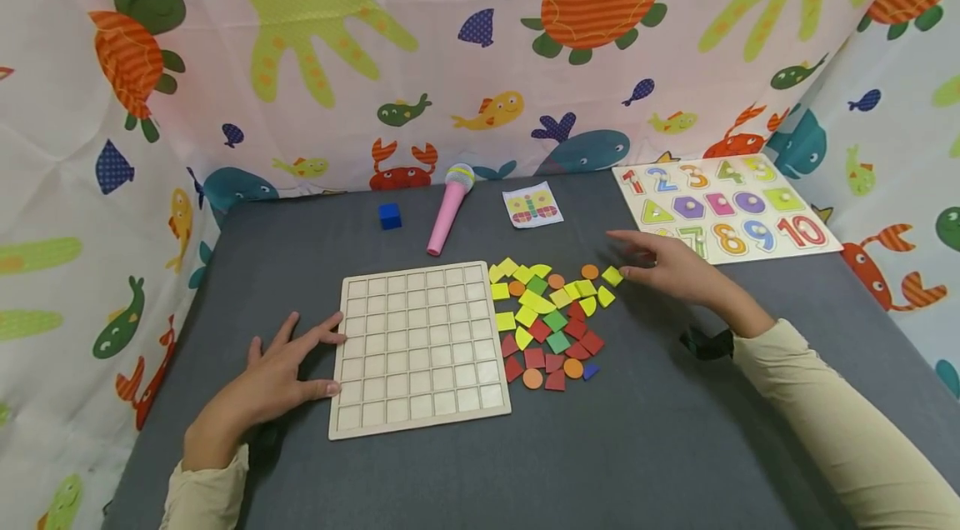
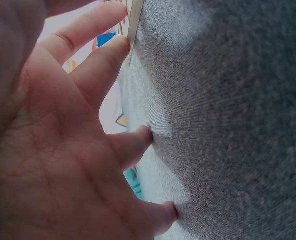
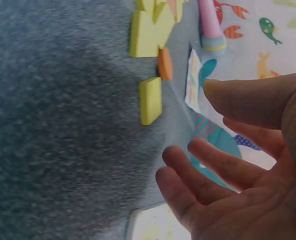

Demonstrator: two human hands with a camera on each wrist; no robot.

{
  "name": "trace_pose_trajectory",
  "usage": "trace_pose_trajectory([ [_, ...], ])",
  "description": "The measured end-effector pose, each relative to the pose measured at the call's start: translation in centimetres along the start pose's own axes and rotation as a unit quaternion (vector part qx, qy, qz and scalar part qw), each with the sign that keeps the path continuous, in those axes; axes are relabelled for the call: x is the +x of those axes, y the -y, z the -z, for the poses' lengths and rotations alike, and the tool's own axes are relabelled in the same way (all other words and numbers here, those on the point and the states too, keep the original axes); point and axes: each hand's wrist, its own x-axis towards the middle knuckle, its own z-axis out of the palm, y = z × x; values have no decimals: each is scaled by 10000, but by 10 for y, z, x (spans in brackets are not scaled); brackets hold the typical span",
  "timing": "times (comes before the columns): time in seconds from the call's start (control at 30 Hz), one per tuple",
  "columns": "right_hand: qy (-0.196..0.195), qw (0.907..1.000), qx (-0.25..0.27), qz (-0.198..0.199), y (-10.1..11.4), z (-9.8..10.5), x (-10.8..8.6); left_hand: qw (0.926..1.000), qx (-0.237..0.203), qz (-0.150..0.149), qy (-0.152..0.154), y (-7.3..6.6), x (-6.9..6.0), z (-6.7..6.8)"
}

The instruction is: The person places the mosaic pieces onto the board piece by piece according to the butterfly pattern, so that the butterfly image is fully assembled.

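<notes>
A pale wooden grid board [image 1: 418, 348] with bare square cells lies on the dark grey table. My left hand [image 1: 272, 378] is at its left edge, fingers spread; in the left wrist view two fingertips touch the board's side and two others rest on the cloth. Right of the board are scattered flat tiles: yellow, green, red and orange squares, circles and quarter-rounds, plus a blue triangle [image 1: 591, 371]. My right hand [image 1: 681, 273] hovers just right of a yellow square tile [image 3: 151, 101], thumb and fingers apart, holding nothing.
Behind the board are a blue cube [image 1: 390, 216], a pink toy microphone [image 1: 447, 217] and a butterfly picture card [image 1: 532, 206]. A number and shape puzzle board [image 1: 731, 213] lies at the back right. A patterned curtain [image 1: 480, 47] encloses the table's back and sides.
</notes>
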Motion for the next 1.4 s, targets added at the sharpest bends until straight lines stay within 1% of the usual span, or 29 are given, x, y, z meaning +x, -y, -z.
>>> trace_pose_trajectory([
  [0.2, -19, 9998, 52, 173, -4, -7, -1, 10000, 3, -23, -8, 0, 0, 0],
  [0.3, -100, 9995, -69, 277, -6, -10, -1, 10000, 17, 15, -3, -2, 0, 0],
  [0.47, -205, 9984, -293, 440, -10, -14, -1, 10000, 24, -17, -55, -1, -1, -1],
  [0.67, -225, 9974, -349, 596, -15, -18, 2, 10000, 47, -7, -35, 0, 0, -2],
  [1.17, -194, 9974, -569, 403, -16, -20, 6, 10000, 45, 46, -18, -3, 1, -1],
  [1.4, -188, 9978, -495, 402, -12, -20, 7, 10000, -36, 15, -21, -1, 0, -1],
])
